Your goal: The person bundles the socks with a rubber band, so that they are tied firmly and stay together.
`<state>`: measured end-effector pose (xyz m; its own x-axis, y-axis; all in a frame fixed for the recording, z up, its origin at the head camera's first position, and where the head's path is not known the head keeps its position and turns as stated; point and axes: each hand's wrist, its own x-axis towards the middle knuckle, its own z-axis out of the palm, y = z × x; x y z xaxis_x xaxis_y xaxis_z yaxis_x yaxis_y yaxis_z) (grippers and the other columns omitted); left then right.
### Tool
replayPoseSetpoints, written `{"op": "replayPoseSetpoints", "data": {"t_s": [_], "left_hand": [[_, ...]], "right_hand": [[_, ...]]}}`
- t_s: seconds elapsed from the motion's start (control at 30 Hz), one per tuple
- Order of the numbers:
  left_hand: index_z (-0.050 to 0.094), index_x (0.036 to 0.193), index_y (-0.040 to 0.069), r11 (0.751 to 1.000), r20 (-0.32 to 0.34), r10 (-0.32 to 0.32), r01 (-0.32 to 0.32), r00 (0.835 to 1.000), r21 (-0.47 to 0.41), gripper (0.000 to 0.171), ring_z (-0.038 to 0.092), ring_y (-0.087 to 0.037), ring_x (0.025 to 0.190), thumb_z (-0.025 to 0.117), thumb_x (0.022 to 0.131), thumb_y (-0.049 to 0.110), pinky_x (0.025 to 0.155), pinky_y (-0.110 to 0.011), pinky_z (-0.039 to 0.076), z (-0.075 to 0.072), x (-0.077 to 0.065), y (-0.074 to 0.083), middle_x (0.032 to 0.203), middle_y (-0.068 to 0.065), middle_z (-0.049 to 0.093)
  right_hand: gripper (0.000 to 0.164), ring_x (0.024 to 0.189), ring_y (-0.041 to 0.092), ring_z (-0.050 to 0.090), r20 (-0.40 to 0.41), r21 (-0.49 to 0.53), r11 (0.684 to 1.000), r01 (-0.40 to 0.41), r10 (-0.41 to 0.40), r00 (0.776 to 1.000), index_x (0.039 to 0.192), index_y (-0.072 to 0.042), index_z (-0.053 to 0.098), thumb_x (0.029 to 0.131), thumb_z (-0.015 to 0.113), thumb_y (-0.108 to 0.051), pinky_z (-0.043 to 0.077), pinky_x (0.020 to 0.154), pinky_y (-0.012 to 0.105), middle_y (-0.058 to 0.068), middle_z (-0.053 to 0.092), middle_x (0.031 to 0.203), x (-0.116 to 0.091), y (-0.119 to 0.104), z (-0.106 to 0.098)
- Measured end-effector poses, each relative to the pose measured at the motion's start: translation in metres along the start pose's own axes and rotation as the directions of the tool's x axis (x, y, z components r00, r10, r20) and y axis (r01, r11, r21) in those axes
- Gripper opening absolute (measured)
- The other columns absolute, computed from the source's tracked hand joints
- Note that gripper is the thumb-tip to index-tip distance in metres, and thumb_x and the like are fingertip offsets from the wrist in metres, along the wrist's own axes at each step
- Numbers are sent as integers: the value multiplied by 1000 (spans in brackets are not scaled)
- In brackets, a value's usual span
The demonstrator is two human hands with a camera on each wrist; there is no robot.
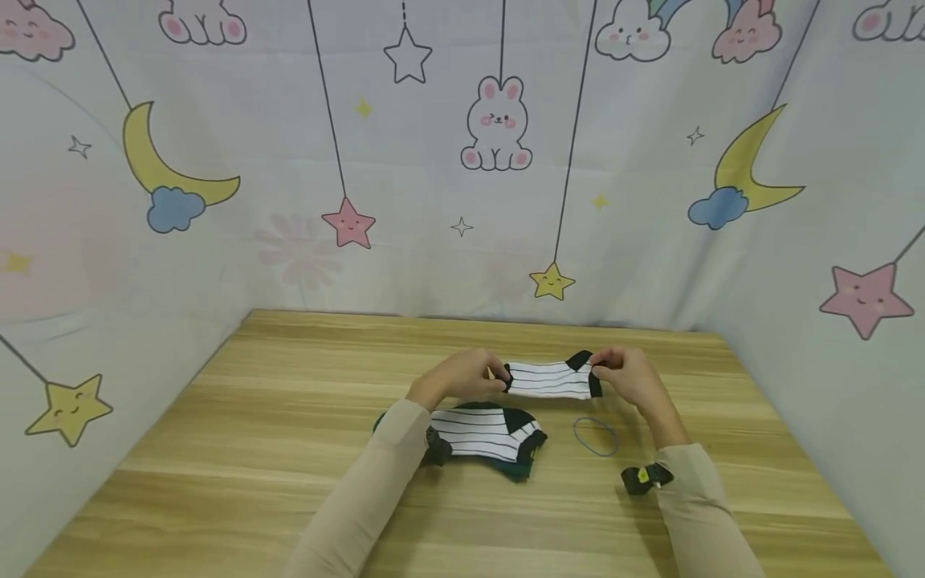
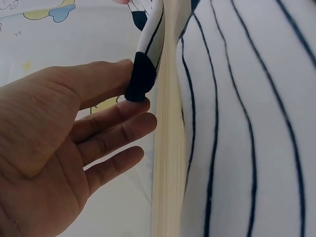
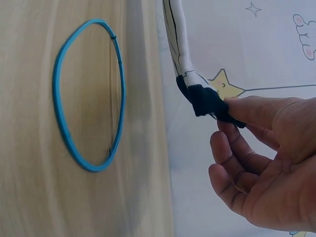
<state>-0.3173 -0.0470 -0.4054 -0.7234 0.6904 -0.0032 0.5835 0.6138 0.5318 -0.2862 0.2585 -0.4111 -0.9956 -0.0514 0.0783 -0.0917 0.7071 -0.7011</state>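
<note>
A white sock (image 1: pixel 549 380) with black stripes and black toe, heel and cuff is stretched between both hands near the back of the table. At its left end, my left hand (image 1: pixel 466 376) pinches the black part (image 2: pixel 142 76) between thumb and index finger, the other fingers loosely extended. My right hand (image 1: pixel 632 376) pinches the opposite black end (image 3: pixel 212 102) with thumb and forefinger. A second striped sock (image 1: pixel 477 432) lies flat in front, on top of dark green fabric (image 1: pixel 515 467), partly hidden by the left forearm.
A thin blue ring-shaped band (image 3: pixel 57 94) lies on the wooden table (image 1: pixel 289 482), below the right hand and right of the lying sock. Behind and at both sides hangs a white cloth (image 1: pixel 433 177) printed with stars, moons and rabbits.
</note>
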Motion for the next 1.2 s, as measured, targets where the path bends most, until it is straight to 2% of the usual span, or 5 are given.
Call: {"op": "replayPoseSetpoints", "data": {"t_s": [0.2, 0.47, 0.77, 0.93, 1.2], "left_hand": [[76, 110, 6, 999, -33, 23, -24, 999, -34, 18, 67, -13, 87, 70, 95, 15, 77, -26, 53, -3, -1, -6, 104, -2, 74], [76, 100, 10, 993, -54, 24, -30, 998, -111, 9, 65, -7, 80, 74, 91, 13, 75, -23, 52, -5, -4, -13, 90, 5, 73], [74, 94, 7, 982, -28, 33, -38, 999, -184, 4, 64, -9, 71, 75, 91, 9, 68, -23, 51, -7, -12, -15, 80, 4, 70], [72, 89, 7, 978, -34, 27, -34, 999, -205, 4, 62, -9, 71, 75, 91, 10, 69, -23, 50, -11, -19, -13, 79, 4, 69], [69, 87, 11, 976, -47, 39, -48, 998, -213, 7, 61, -9, 72, 74, 91, 8, 70, -25, 51, -16, -30, -17, 79, 5, 68]], "right_hand": [[18, 93, 27, 58, -13, -23, 999, 31, -31, 999, 110, -2, 70, 95, 68, -11, 44, 75, 38, 11, 66, 98, 0, -2, -3], [21, 97, 27, 58, 21, 28, 999, 34, -34, 999, 112, -1, 69, 95, 68, -13, 44, 78, 37, 11, 66, 103, 0, -4, -3], [18, 99, 26, 58, 38, 52, 997, 57, -59, 998, 108, -3, 69, 93, 71, -13, 44, 80, 38, 11, 67, 104, -1, -5, -3], [17, 96, 24, 58, 54, 57, 995, 78, -81, 995, 107, -4, 69, 93, 72, -14, 45, 79, 37, 9, 66, 102, -2, -7, -4], [18, 94, 25, 59, 115, 131, 987, 91, -106, 988, 108, -2, 68, 94, 71, -13, 47, 76, 36, 11, 64, 103, -5, -14, -5]]}}
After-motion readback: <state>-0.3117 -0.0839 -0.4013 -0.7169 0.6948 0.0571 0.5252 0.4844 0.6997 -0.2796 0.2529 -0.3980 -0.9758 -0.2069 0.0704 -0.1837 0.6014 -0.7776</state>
